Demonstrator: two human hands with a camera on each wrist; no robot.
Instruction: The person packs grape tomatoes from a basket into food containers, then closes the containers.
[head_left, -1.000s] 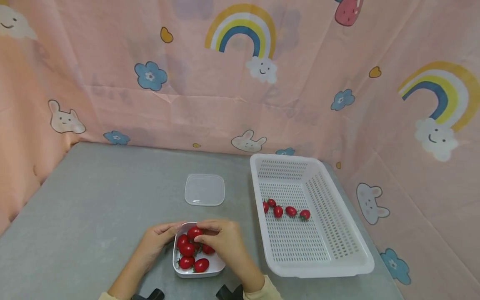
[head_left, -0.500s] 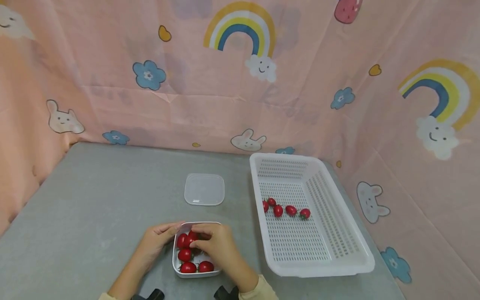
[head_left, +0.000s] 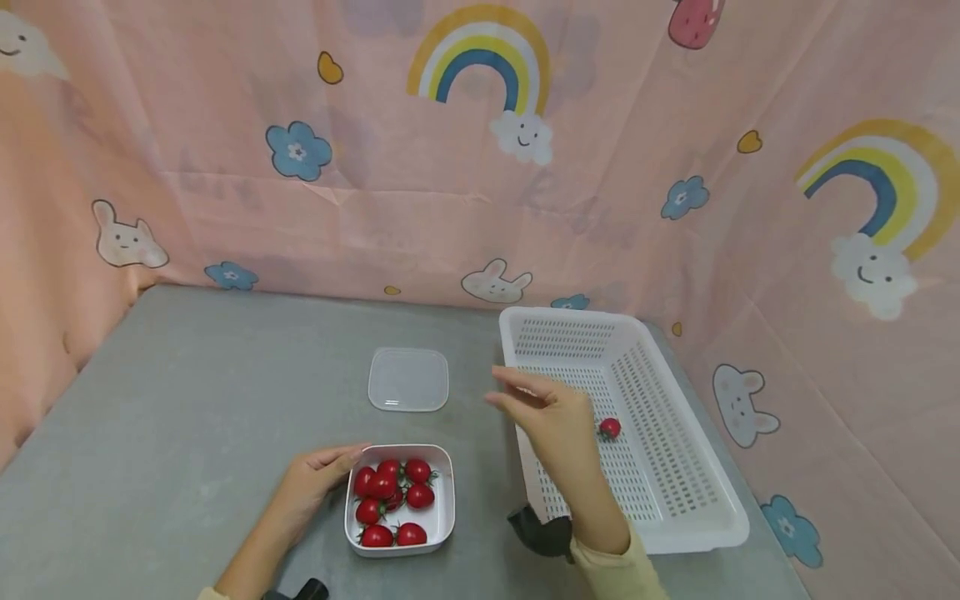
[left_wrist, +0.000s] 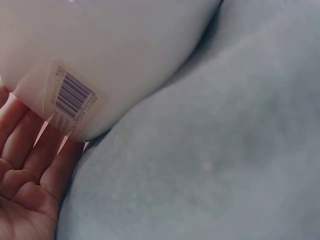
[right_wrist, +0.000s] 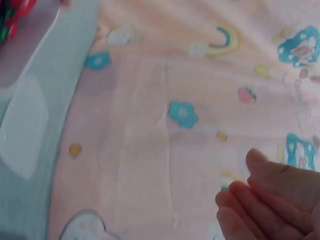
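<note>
A white square box point(head_left: 437, 527) holding several red cherry tomatoes point(head_left: 420, 497) stands at the front of the table. My left hand point(head_left: 317, 483) rests against its far left corner. In the left wrist view, fairly straight fingers point(left_wrist: 30, 145) touch the box wall beside a barcode label point(left_wrist: 75, 97). Raised over the near left side of a white perforated basket point(head_left: 693, 467), my right hand point(head_left: 558, 417) has thumb and index finger apart, with nothing between them. One cherry tomato point(head_left: 610, 428) shows in the basket; the hand and forearm cover part of its floor.
Behind the box lies a flat translucent lid point(head_left: 408, 380) on the grey table point(head_left: 225, 392). Pink printed cloth point(head_left: 390, 217) hangs along the table's back and sides. A black wrist mount point(head_left: 540, 532) sits under my right forearm.
My right hand has left the tomatoes in the box and moved right and up to the basket. It now hides most of the basket's tomatoes. The left hand stays put.
</note>
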